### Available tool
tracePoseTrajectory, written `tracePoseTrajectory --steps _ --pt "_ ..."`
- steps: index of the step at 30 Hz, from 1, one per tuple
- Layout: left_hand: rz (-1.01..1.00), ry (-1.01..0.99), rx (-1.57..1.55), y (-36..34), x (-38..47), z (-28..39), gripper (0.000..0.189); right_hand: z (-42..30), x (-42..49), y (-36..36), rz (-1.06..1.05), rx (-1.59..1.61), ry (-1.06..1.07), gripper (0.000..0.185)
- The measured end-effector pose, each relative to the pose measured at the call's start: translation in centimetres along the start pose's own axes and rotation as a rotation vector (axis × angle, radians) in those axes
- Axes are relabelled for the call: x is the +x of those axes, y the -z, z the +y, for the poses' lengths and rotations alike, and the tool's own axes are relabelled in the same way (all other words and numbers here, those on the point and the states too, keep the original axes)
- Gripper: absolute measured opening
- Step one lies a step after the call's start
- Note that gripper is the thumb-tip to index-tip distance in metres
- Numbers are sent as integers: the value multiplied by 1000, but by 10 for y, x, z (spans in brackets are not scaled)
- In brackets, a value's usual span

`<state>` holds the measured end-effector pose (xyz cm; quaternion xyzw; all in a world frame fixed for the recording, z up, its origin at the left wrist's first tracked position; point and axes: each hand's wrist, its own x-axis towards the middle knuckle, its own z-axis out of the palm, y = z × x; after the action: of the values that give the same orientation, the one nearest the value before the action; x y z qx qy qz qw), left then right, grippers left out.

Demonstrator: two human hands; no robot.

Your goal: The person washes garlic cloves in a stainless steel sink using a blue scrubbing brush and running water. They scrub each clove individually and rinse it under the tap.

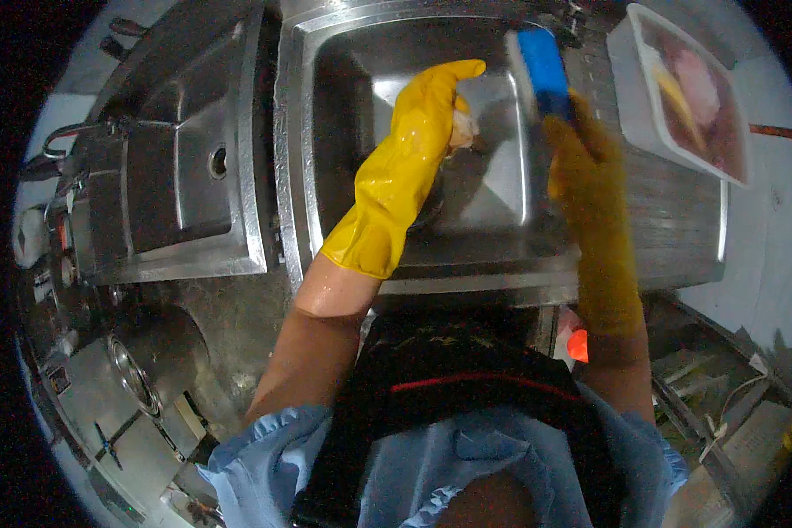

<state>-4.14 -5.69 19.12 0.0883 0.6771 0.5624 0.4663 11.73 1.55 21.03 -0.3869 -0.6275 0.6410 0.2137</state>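
Note:
My left hand (pixel 429 99) wears a wet yellow rubber glove and is above a stainless steel sink basin (pixel 488 247). Its index finger points out to the right. The other fingers curl around a small, pale, crumpled thing (pixel 464 129); what it is cannot be made out. In my right hand (pixel 581 148), also in a yellow rubber glove and blurred, is a blue scrub brush (pixel 542 63). Its pale bristles face left, over the basin's right edge. The two hands are apart.
A white plastic tub (pixel 640 86) with reddish contents, a pink thing and a yellow one stands on the ribbed drainboard (pixel 673 218) at right. Left of the basin is a second steel sink (pixel 171 185) with a drain hole. A round metal vessel (pixel 132 373) sits lower left.

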Motion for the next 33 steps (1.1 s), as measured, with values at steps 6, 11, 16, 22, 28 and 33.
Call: tracePoseTrajectory --steps 6,11,16,22,28,33 --pt "-262 -164 -425 -1 31 -33 25 1 -21 -18 -230 -181 -14 53" --pt "-410 -153 -124 -4 35 -61 33 22 28 -16 -209 307 57 43" --pt "-185 -93 58 -2 8 -11 37 -2 15 -7 -11 -39 113 36" --pt "-295 -614 199 2 40 -33 41 10 -12 -13 -267 -163 143 53" --pt "-292 -286 -248 17 -6 -6 39 37 -21 10 -217 -472 371 58" --pt "-520 -322 -381 36 20 -28 46 -4 -18 18 -146 -488 114 52"
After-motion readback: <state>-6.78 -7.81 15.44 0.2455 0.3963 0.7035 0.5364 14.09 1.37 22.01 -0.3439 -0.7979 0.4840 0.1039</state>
